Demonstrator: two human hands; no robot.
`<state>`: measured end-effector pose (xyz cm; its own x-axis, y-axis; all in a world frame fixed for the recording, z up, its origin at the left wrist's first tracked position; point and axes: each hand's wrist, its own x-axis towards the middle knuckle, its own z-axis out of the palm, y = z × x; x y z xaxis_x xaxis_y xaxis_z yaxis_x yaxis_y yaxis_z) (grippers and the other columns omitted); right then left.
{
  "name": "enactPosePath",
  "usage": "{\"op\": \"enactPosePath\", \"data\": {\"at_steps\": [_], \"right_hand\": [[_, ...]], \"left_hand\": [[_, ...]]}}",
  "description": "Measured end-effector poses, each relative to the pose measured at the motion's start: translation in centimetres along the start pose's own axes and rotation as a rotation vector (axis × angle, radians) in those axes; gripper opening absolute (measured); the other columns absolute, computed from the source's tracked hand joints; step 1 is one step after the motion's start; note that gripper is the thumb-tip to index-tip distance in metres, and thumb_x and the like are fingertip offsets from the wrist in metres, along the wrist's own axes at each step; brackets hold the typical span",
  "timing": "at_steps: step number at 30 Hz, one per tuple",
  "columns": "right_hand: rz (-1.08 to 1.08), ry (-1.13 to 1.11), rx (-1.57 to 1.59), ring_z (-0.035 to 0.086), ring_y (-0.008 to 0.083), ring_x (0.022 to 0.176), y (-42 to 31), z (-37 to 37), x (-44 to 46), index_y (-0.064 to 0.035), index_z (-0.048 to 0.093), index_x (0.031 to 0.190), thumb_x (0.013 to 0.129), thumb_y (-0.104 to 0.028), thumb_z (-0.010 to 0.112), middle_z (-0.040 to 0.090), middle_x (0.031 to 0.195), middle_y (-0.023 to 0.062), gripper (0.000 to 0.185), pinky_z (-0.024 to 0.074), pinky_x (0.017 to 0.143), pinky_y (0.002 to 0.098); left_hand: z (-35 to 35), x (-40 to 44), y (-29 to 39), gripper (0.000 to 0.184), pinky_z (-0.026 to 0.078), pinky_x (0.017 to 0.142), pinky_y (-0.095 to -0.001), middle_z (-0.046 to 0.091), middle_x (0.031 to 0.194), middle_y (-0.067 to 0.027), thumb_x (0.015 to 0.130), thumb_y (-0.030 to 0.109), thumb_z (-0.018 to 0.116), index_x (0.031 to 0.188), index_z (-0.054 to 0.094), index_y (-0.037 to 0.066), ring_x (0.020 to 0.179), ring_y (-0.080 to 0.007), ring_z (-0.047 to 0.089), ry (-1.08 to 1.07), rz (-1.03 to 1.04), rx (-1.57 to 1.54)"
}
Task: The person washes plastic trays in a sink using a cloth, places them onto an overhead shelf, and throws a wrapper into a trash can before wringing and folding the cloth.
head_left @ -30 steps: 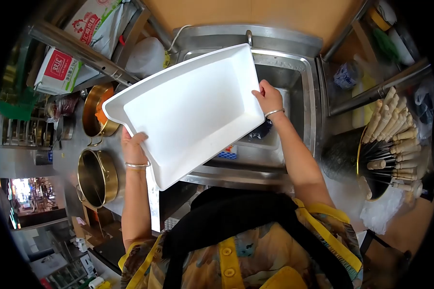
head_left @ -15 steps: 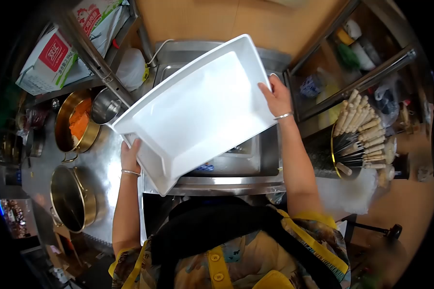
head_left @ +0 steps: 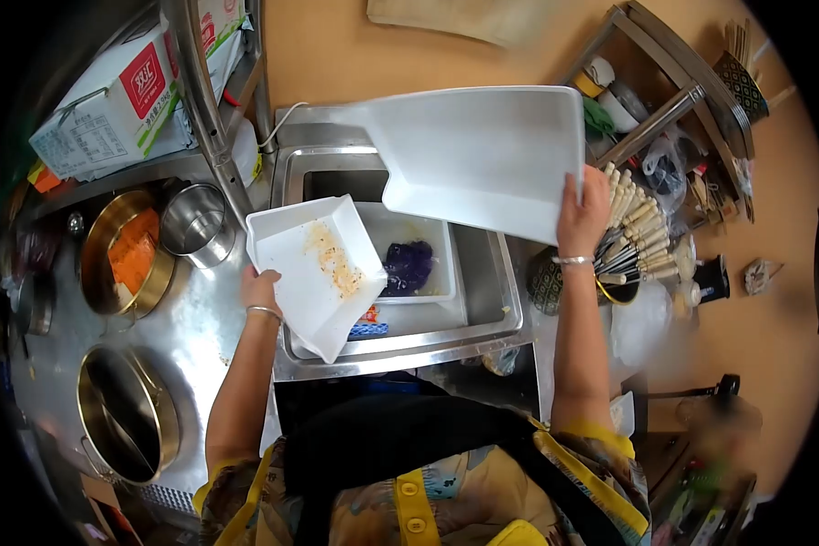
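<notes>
My left hand [head_left: 260,289] grips the near-left edge of a white plastic tray [head_left: 314,300], tilted over the sink's left side, with orange-brown residue on its inside. My right hand [head_left: 584,214] is closed on the right end of a larger white tray [head_left: 482,150], raised and tipped above the sink's right and back part. Below them, in the steel sink [head_left: 496,282], sits another white container [head_left: 441,282] with a dark purple thing [head_left: 408,268] in it, its kind unclear. A blue-patterned item [head_left: 369,330] lies near the sink's front.
On the steel counter at left stand a brass pot with orange contents [head_left: 136,250], a steel pot [head_left: 196,223] and another brass pot [head_left: 127,414]. Boxes [head_left: 123,100] sit on the upper-left shelf. Wooden-handled skewers [head_left: 642,241] stand at right beside a metal rack [head_left: 651,118].
One white tray showed between both hands; now two are apart, one in each hand. The larger has moved right and back with my right hand. The sink's contents have come into view.
</notes>
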<state>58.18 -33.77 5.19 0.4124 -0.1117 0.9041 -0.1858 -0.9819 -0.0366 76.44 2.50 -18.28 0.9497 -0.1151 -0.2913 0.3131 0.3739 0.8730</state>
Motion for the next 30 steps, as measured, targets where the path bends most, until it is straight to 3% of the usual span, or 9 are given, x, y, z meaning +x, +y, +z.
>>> {"op": "enactPosePath", "data": {"at_steps": [4, 7, 11, 14, 15, 18, 22, 26, 30], "right_hand": [[0.201, 0.049, -0.117, 0.055, 0.026, 0.078, -2.2, -7.2, -2.1, 0.0014, 0.056, 0.088, 0.079, -0.002, 0.059, 0.058, 0.087, 0.0129, 0.009, 0.0438, 0.071, 0.0295], [0.226, 0.105, -0.207, 0.054, 0.0246, 0.075, -2.9, -14.1, -3.5, 0.0021, 0.056, 0.086, 0.079, -0.001, 0.059, 0.057, 0.086, 0.0124, 0.008, 0.043, 0.068, 0.0274], [0.334, 0.083, -0.379, 0.052, 0.0208, 0.074, -3.1, -24.5, -7.3, 0.0027, 0.056, 0.087, 0.08, -0.001, 0.06, 0.057, 0.085, 0.0107, 0.009, 0.0421, 0.067, 0.027], [0.449, 0.146, -0.557, 0.052, 0.0183, 0.076, -3.5, -32.4, -11.7, 0.0031, 0.056, 0.088, 0.082, -0.004, 0.058, 0.056, 0.086, 0.0097, 0.01, 0.0419, 0.068, 0.0275], [0.606, 0.135, -0.658, 0.051, 0.0172, 0.077, -4.2, -35.4, -13.7, 0.0028, 0.055, 0.09, 0.084, -0.005, 0.057, 0.055, 0.086, 0.0089, 0.01, 0.0415, 0.069, 0.0261], [0.855, 0.334, -0.546, 0.046, 0.008, 0.075, -4.8, -44.8, -23.1, 0.0009, 0.053, 0.097, 0.087, -0.011, 0.055, 0.053, 0.084, 0.0016, 0.016, 0.04, 0.069, 0.022], [1.207, 0.558, -0.571, 0.05, 0.0128, 0.078, -7.3, -51.1, -34.0, 0.0038, 0.052, 0.1, 0.083, -0.005, 0.053, 0.055, 0.088, 0.0055, 0.019, 0.0422, 0.07, 0.0254], [1.491, 0.747, -0.538, 0.056, 0.0206, 0.077, -6.2, -50.7, -45.0, 0.0054, 0.05, 0.097, 0.079, 0.004, 0.049, 0.057, 0.09, 0.0118, 0.018, 0.0471, 0.069, 0.0317], [1.579, 0.948, -0.187, 0.059, 0.0278, 0.079, 0.2, -44.1, -50.2, 0.007, 0.052, 0.101, 0.076, 0.009, 0.048, 0.059, 0.093, 0.0178, 0.026, 0.0493, 0.071, 0.0385]], "left_hand": [[1.5, -0.5, 1.1, 0.044, 0.051, 0.075, -0.0388, 0.056, 0.093, -0.016, 0.062, -0.003, 0.047, 0.106, 0.046, -0.005, 0.083, -0.0293, 0.059, 0.032, -0.12, -0.052], [2.1, -0.7, 1.6, 0.046, 0.051, 0.075, -0.0408, 0.057, 0.093, -0.0155, 0.059, -0.004, 0.046, 0.106, 0.047, -0.005, 0.084, -0.0298, 0.059, -0.102, -0.142, -0.059], [1.0, 0.7, 0.4, 0.063, 0.048, 0.086, -0.0458, 0.055, 0.105, -0.0191, 0.052, -0.004, 0.042, 0.115, 0.042, -0.006, 0.097, -0.0374, 0.056, -0.292, -0.169, -0.087], [0.5, 1.3, 0.2, 0.066, 0.045, 0.09, -0.0461, 0.053, 0.109, -0.0202, 0.051, -0.004, 0.04, 0.117, 0.04, -0.006, 0.101, -0.0386, 0.053, -0.257, -0.176, -0.054], [0.4, 1.2, 0.3, 0.067, 0.046, 0.09, -0.0452, 0.052, 0.109, -0.0196, 0.051, -0.006, 0.04, 0.118, 0.039, -0.007, 0.102, -0.0374, 0.053, -0.273, -0.187, -0.078], [-0.6, 1.7, 0.0, 0.069, 0.046, 0.09, -0.045, 0.051, 0.11, -0.0188, 0.051, -0.006, 0.039, 0.12, 0.038, -0.006, 0.103, -0.0367, 0.052, -0.301, -0.22, -0.101], [-2.1, 3.7, -1.1, 0.07, 0.045, 0.091, -0.0466, 0.051, 0.109, -0.019, 0.05, -0.005, 0.039, 0.119, 0.038, -0.005, 0.104, -0.0377, 0.051, -0.306, -0.317, -0.114], [-2.8, 4.5, -0.8, 0.067, 0.047, 0.088, -0.0456, 0.051, 0.104, -0.0183, 0.049, -0.005, 0.039, 0.116, 0.041, -0.003, 0.099, -0.0373, 0.052, -0.255, -0.359, -0.045], [-1.6, 2.3, 1.1, 0.066, 0.048, 0.086, -0.0451, 0.051, 0.102, -0.018, 0.049, -0.005, 0.039, 0.114, 0.041, -0.004, 0.097, -0.0372, 0.053, -0.257, -0.309, -0.093]]}}
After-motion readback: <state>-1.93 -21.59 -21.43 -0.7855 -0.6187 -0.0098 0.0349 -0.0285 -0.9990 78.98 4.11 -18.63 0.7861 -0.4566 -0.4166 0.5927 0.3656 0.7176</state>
